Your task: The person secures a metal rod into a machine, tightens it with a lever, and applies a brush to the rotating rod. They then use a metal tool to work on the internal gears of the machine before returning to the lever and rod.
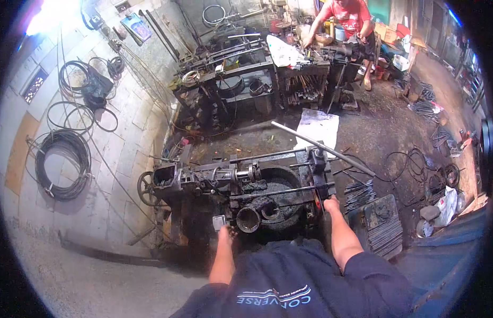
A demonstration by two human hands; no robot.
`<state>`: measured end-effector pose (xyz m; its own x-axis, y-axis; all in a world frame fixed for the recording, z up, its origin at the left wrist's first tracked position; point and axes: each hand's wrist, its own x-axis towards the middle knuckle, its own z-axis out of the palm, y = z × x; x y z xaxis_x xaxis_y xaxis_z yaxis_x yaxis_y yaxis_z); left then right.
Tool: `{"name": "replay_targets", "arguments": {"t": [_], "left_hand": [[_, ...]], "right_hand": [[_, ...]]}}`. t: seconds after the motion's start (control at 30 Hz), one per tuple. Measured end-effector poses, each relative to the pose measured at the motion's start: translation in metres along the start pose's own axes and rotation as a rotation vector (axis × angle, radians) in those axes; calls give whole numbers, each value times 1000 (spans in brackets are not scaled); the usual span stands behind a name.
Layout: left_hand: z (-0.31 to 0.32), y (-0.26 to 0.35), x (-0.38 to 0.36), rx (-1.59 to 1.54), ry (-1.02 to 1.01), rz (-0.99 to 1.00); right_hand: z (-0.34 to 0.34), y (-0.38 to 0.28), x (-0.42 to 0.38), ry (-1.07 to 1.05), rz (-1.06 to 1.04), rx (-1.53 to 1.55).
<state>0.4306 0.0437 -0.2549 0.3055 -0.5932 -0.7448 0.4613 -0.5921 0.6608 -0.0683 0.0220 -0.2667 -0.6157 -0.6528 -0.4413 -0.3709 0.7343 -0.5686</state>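
My left hand [225, 233] is low at the left front of a dark, greasy machine [204, 177], just below a small pale square piece [219, 222]; its fingers are blurred. At the machine's right end my right hand [331, 203] touches the end block, its fingers partly hidden. A long metal pipe [323, 148] slants across that end. Between two rods lies a round tray [286, 183] of dark grit, and a metal cup [248, 219] sits at its front left edge. A handwheel [147, 188] stands at the machine's left end.
Another person in a red shirt [349, 18] works at a bench at the back right. A white sheet [318, 127] lies on the floor behind the machine. Bundled rods [385, 236] lie to the right. Coiled cable [62, 164] hangs on the left wall.
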Motion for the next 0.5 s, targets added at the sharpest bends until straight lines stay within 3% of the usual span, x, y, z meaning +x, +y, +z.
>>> {"name": "replay_targets", "arguments": {"t": [0.03,0.1,0.17,0.2,0.23,0.27,0.3,0.33,0.4,0.47,0.5], "left_hand": [[6,6,-3,8,-3,-2],[26,18,-12,70,134,-64],[27,7,16,171,155,-39],[22,-1,33,267,187,-15],[24,-9,40,404,357,-14],[18,-17,47,686,459,102],[15,-21,53,966,550,225],[17,-17,46,976,552,219],[31,0,18,1132,473,193],[34,11,6,1181,428,202],[35,16,-1,1221,388,217]], "right_hand": [[2,8,5,2,8,3],[9,47,37,18,-60,368],[-17,63,57,-1,257,894],[-40,63,73,86,348,984],[-46,77,102,171,325,1339],[-85,76,96,116,86,1311],[-132,34,62,211,110,1359],[-158,20,67,322,46,1332],[-198,-4,70,242,-343,1141],[-227,-48,51,64,-531,823],[-229,-57,51,61,-524,815]]}}
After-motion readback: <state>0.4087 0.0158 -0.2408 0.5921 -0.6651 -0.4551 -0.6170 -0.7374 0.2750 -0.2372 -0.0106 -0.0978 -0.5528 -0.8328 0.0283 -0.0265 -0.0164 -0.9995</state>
